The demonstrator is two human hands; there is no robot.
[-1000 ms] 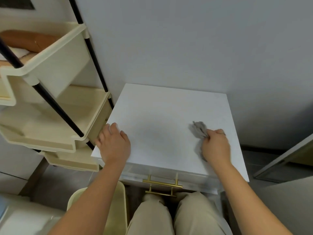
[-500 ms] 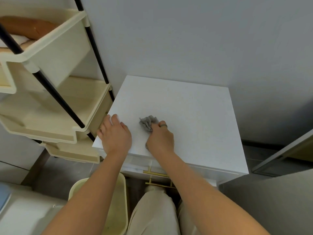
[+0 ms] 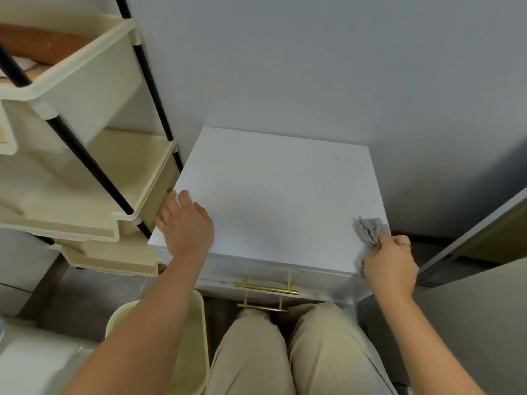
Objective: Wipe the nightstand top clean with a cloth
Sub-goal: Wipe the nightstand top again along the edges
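Note:
The white nightstand top (image 3: pixel 273 192) fills the middle of the view, against a grey wall. A crumpled grey cloth (image 3: pixel 369 230) lies at the top's front right corner, with my right hand (image 3: pixel 390 262) shut on it; part of the cloth is hidden under the palm. My left hand (image 3: pixel 185 223) rests flat on the front left corner, fingers together over the edge, holding nothing.
A cream tiered shelf rack (image 3: pixel 85 172) with black poles stands close on the left, touching the nightstand's side. Two gold drawer handles (image 3: pixel 266 289) show on the nightstand front above my knees. A pale yellow bin (image 3: pixel 196 337) sits on the floor below the left arm. A dark door frame (image 3: pixel 470 246) is at right.
My right hand swept the cloth from the right to the left-centre of the top, then back across to the front right corner. My left hand stayed on the left corner.

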